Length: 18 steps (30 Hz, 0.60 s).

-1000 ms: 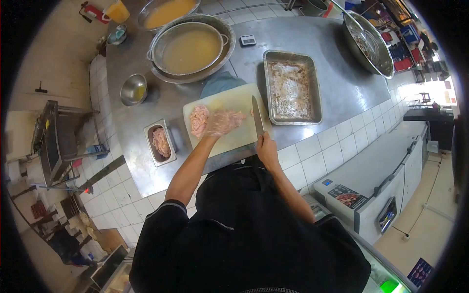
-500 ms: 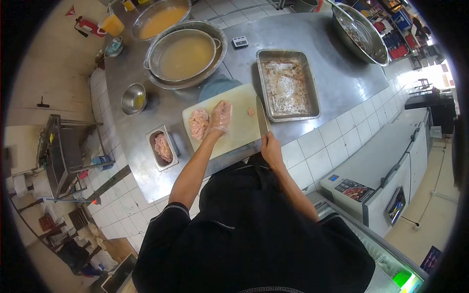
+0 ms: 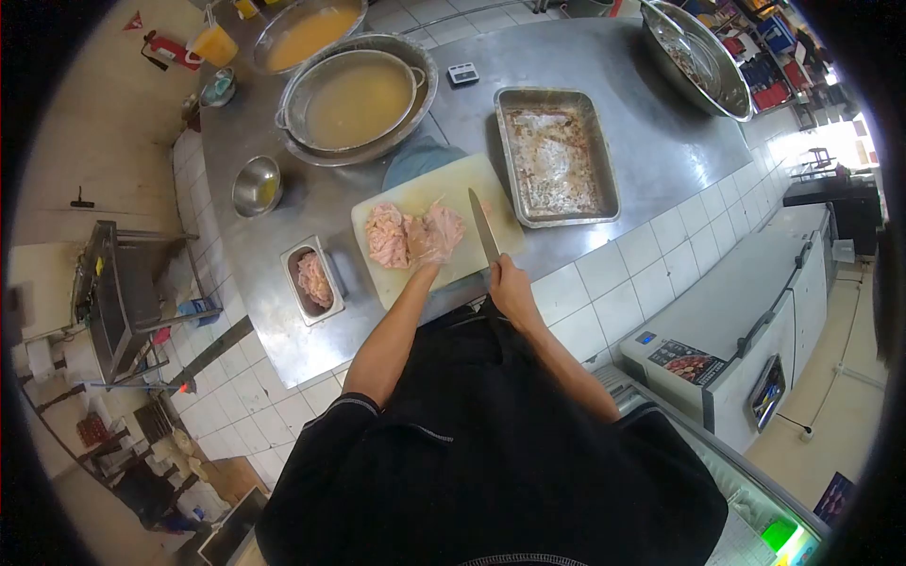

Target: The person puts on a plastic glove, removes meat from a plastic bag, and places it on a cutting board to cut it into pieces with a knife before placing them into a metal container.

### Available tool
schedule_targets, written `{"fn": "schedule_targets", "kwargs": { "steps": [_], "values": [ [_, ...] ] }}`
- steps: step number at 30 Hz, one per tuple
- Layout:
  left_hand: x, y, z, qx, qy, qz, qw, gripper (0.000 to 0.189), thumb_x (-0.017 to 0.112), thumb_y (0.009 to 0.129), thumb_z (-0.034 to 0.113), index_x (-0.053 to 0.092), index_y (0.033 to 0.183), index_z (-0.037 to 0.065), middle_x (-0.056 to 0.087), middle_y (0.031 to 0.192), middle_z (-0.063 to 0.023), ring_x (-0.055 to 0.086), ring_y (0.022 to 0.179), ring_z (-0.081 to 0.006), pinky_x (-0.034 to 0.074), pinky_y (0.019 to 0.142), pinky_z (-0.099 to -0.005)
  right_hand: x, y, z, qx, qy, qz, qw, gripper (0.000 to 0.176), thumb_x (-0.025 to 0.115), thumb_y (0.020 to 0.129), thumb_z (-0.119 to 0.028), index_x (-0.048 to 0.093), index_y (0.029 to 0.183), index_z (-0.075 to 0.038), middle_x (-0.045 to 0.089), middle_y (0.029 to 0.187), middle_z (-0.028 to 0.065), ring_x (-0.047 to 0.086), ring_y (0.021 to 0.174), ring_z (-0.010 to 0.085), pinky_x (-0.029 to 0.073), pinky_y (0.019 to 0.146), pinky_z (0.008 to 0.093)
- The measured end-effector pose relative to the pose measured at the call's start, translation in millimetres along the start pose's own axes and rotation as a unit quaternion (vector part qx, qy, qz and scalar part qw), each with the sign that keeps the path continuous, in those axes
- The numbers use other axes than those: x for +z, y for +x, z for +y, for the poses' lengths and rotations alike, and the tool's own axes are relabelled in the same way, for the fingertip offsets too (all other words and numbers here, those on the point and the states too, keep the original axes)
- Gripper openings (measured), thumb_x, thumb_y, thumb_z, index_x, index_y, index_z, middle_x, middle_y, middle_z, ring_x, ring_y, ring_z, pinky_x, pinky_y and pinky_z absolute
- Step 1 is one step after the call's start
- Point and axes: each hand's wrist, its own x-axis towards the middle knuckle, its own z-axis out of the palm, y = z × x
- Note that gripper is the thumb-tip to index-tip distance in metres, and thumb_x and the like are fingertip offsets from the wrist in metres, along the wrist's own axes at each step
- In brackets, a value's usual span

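On a pale cutting board [image 3: 475, 173] lies a heap of raw pink meat [image 3: 386, 237], probably chicken. My left hand [image 3: 425, 249], in a clear plastic glove, is right beside the heap and grips a flat piece of raw meat [image 3: 445, 226]; the glove partly blurs its fingers. My right hand [image 3: 511, 285], bare, is closed around the handle of a long knife [image 3: 482, 224]. The blade points away from me over the board, to the right of the meat piece. A small metal container [image 3: 330, 281] with more raw meat stands left of the board.
Beyond the board are a large pot [image 3: 415, 106] of cloudy liquid and a basin [image 3: 360, 21] of orange liquid. A stained baking tray [image 3: 611, 179] sits to the right. A small bowl [image 3: 247, 176], a digital device [image 3: 463, 74] and a large bowl [image 3: 700, 92] share the steel table [image 3: 651, 146].
The knife and my right hand have moved left, from the board's right edge to over it. My left hand has shifted slightly toward me, and a meat piece now shows spread at its fingers.
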Motion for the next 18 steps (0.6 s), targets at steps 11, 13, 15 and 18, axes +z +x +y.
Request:
{"fn": "schedule_targets", "kwargs": {
  "steps": [11,13,15,18],
  "values": [
    [-6,0,-21,-0.043,0.048,0.035,0.997,0.043,0.062,0.091,0.041,0.061,0.113,0.005,0.069,0.097,-0.0168,0.066,0.089,-0.0334,0.050,0.078,-0.0452,28,39,-15,-0.050,-0.069,-0.063,0.994,0.017,0.052,0.099,-0.017,0.052,0.098,0.000,0.063,0.069,0.0298,0.063,0.068,0.0513,0.049,0.061,0.0600],
    [4,3,-41,0.047,0.013,0.098,0.994,0.045,0.065,0.087,0.045,0.063,0.104,0.004,0.070,0.089,-0.0188,0.068,0.083,-0.0395,0.052,0.071,-0.0506,33,49,-4,-0.058,-0.089,-0.077,0.991,0.017,0.051,0.099,-0.018,0.052,0.100,-0.001,0.063,0.069,0.0297,0.063,0.069,0.0515,0.050,0.063,0.0603],
    [16,16,-63,0.019,0.031,0.105,0.994,0.043,0.065,0.087,0.044,0.065,0.103,0.003,0.070,0.092,-0.0214,0.068,0.083,-0.0402,0.052,0.072,-0.0509,32,49,3,-0.054,-0.109,-0.072,0.990,0.017,0.051,0.099,-0.018,0.052,0.102,-0.001,0.064,0.070,0.0297,0.064,0.070,0.0514,0.050,0.063,0.0607],
    [-13,9,-41,-0.006,0.072,0.032,0.997,0.039,0.063,0.089,0.040,0.068,0.105,0.004,0.070,0.094,-0.0231,0.067,0.090,-0.0398,0.051,0.078,-0.0482,27,41,4,-0.037,-0.121,-0.085,0.988,0.019,0.048,0.098,-0.016,0.053,0.106,0.001,0.066,0.073,0.0291,0.066,0.071,0.0502,0.052,0.065,0.0595]
  ]
}}
